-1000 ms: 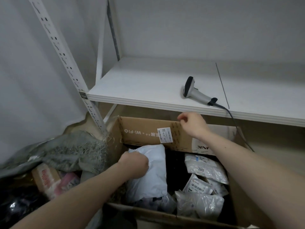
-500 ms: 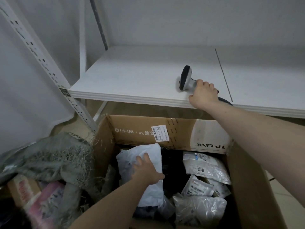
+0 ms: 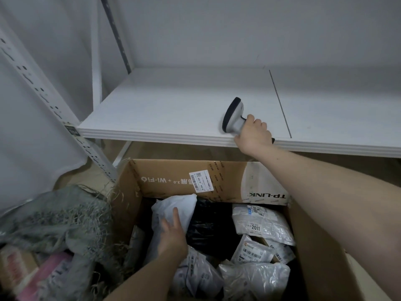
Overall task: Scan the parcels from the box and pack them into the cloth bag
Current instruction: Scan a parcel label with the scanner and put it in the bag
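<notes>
Head view: right hand [image 3: 253, 135] is gripping the handle of the barcode scanner [image 3: 233, 117], fingers curled round it, scanner sitting at the front edge of the white shelf [image 3: 173, 109]. Left hand [image 3: 172, 234] is lying on the white parcel [image 3: 173, 210] inside the cardboard box [image 3: 171, 181], fingers straight and spread, pressing not clutching. More grey and silver labelled parcels [image 3: 260, 221] are lying at the box's right side, a black one between. Frayed grey cloth bag [image 3: 58, 216] is sitting left of the box, touching its wall.
</notes>
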